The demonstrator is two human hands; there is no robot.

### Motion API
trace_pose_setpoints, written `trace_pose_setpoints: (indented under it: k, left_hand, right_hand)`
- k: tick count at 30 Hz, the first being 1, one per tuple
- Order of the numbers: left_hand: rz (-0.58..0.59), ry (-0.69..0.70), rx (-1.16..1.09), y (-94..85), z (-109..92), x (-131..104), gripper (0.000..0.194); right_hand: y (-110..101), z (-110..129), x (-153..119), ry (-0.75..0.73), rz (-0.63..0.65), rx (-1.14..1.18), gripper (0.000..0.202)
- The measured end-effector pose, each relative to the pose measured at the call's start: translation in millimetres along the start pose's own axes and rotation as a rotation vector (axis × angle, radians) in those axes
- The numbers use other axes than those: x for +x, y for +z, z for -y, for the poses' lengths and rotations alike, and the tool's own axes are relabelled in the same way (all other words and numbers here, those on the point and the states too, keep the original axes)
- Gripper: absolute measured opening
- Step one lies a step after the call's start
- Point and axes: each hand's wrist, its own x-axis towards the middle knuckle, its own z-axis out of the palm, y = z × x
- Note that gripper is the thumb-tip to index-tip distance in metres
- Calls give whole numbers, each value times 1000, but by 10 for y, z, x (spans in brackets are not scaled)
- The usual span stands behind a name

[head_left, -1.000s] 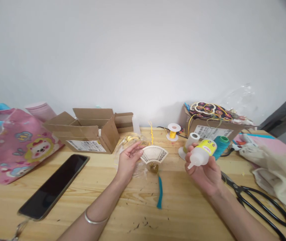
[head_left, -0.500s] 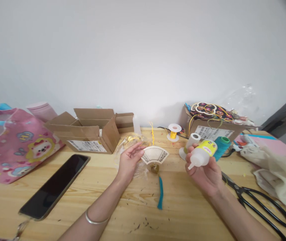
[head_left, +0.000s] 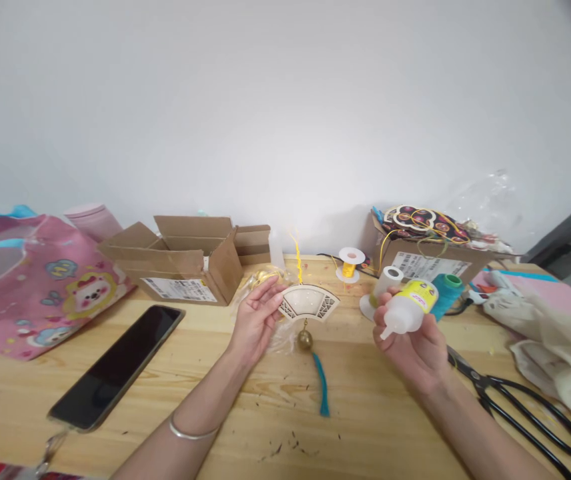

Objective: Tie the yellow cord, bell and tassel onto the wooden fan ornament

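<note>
My left hand (head_left: 259,319) pinches the left end of a pale fan-shaped pendant (head_left: 308,301) between thumb and fingers, holding it up over the table. Yellow cord (head_left: 299,263) rises from its top edge. Below it hang a round brass-coloured bell (head_left: 305,339) and a teal tassel (head_left: 322,385). My right hand (head_left: 418,350) is wrapped round a small glue bottle (head_left: 410,307) with a yellow label. The bottle's thin nozzle points down and left, apart from the pendant.
A phone (head_left: 118,367) and a pink bag (head_left: 55,287) lie left, beside an open cardboard box (head_left: 185,263). Behind my right hand stand a teal thread cone (head_left: 448,293), a yellow thread spool (head_left: 349,265) and a filled box (head_left: 425,260). Black scissors (head_left: 515,403) lie right.
The pendant has tilted a little and shifted slightly, and its bell and tassel have swung, the bell showing more clearly. Both hands keep their hold, and the view has moved slightly.
</note>
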Motion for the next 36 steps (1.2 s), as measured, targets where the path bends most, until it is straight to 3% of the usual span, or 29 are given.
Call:
trace_pose_setpoints:
  k: [8, 16, 20, 25, 28, 36]
  left_hand:
    - [29, 54, -75, 80, -199, -114, 38]
    - [61, -228, -242, -11, -302, -215, 30]
    - [58, -207, -228, -45, -259, -282, 32]
    - [123, -301, -250, 28, -232, -260, 34]
    - [167, -261, -232, 63, -141, -216, 42]
    - [20, -294, -79, 80, 210, -191, 30]
  right_hand:
    - [-41, 3, 1, -29, 54, -51, 45]
    - [-113, 27, -5, -62, 5, -162, 42]
    - [-144, 20, -7, -16, 12, -124, 44]
    - [-91, 23, -15, -38, -4, -130, 44]
    - [-24, 28, -14, -44, -20, -67, 45]
    - [27, 30, 14, -70, 17, -26, 45]
